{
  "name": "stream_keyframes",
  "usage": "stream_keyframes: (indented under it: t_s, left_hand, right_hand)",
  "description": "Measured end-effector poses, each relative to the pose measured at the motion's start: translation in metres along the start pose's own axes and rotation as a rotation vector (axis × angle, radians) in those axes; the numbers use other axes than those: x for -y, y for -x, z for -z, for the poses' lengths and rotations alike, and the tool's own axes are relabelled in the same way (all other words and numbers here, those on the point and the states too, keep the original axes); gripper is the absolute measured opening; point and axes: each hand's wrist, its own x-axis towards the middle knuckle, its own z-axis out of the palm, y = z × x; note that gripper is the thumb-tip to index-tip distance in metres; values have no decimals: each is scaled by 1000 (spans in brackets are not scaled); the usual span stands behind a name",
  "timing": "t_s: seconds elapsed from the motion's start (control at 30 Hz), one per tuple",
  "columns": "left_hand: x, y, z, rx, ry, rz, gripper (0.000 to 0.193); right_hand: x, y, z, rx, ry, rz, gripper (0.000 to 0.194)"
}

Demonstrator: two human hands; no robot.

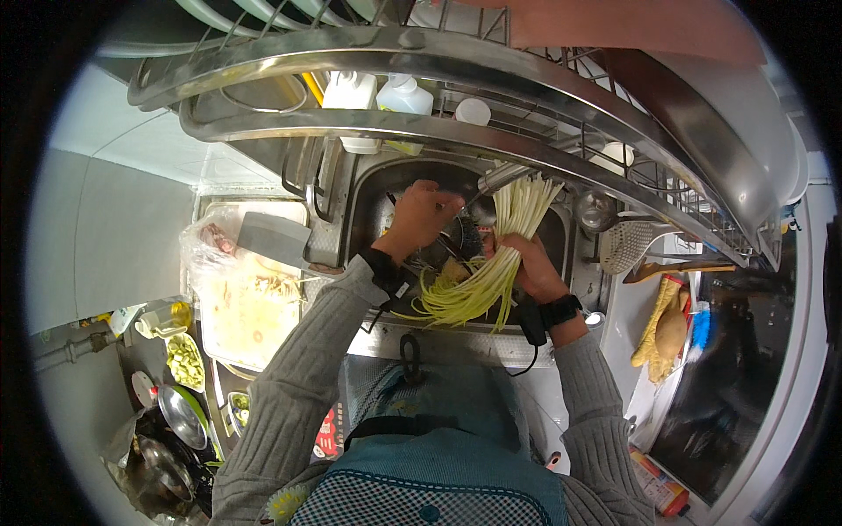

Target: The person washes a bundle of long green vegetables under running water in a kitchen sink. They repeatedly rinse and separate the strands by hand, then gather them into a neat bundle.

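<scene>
My right hand [536, 266] is wrapped around a bunch of garlic chives [523, 214] over the sink. Their pale, straight stalk ends point away from me, and the yellow-green leaf ends droop toward the sink's near edge. My left hand [424, 220] is over the left half of the sink, fingers curled and fingertips close to the faucet spout [503, 177]. Whether anything small is between those fingertips cannot be made out. Below both hands is the dark stainless steel sink [375, 177], with a sponge-like tan piece [454, 270] and other items partly hidden inside.
A steel dish rack [395, 121] overhangs the sink. To the left, a cleaver [273, 238] rests on a white cutting board [250, 329] beside bagged meat [217, 238]. A ladle [595, 212] and a slotted turner [625, 246] hang at the right.
</scene>
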Motion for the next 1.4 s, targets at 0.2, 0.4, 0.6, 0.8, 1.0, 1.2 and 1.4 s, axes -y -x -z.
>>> stream_keyframes:
  t_s: [0.2,0.4,0.6,0.8,1.0,1.2,1.4]
  left_hand:
    - [-16,0,1,170,601,44,22]
    - [-27,1,0,216,741,113,12]
    - [-27,3,0,292,748,66,9]
    - [-30,2,4,421,1018,291,13]
    - [-26,-2,9,429,740,-53,18]
    - [-19,-7,12,424,983,372,18]
    - [-15,-13,12,382,1085,252,13]
  right_hand:
    - [-3,-11,-3,31,-61,-19,34]
    - [1,-11,-7,25,-128,-102,37]
    - [-2,-13,-5,15,-128,-69,32]
    - [-3,-11,-4,-48,-122,-67,29]
    - [-4,-12,-2,-32,-139,-92,30]
    - [0,-13,-3,76,-152,-117,42]
    - [0,-11,-7,155,-149,-98,50]
